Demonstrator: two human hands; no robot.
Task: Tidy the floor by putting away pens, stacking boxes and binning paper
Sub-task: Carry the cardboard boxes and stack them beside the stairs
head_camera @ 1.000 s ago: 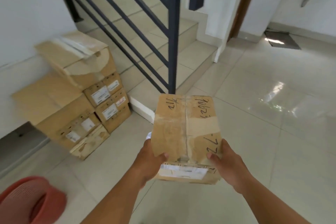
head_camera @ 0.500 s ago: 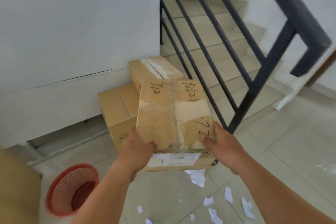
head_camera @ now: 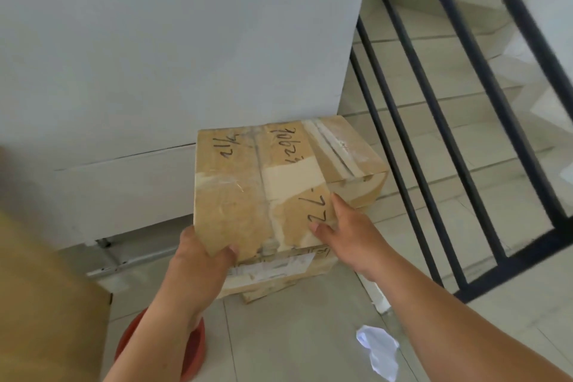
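Note:
A taped cardboard box (head_camera: 248, 195) with black handwriting on top is in both my hands, low against the white wall. My left hand (head_camera: 201, 257) grips its near left corner, thumb on top. My right hand (head_camera: 350, 236) lies on its near right corner, with thumb and fingers spread along the edge. The box is over other stacked boxes: one (head_camera: 350, 158) shows behind it to the right, and another's lower edge (head_camera: 279, 287) shows beneath. I cannot tell whether it rests on them. A crumpled white paper (head_camera: 378, 347) lies on the tiles at lower right.
A red plastic basket (head_camera: 192, 350) stands on the floor under my left forearm. A large brown cardboard surface (head_camera: 46, 304) fills the lower left. The black stair railing (head_camera: 434, 133) and tiled steps rise to the right.
I have come closer and lowered the box onto or just above the stack by the wall. My right hand's fingers have spread out on the box's corner. Fewer paper scraps are in view.

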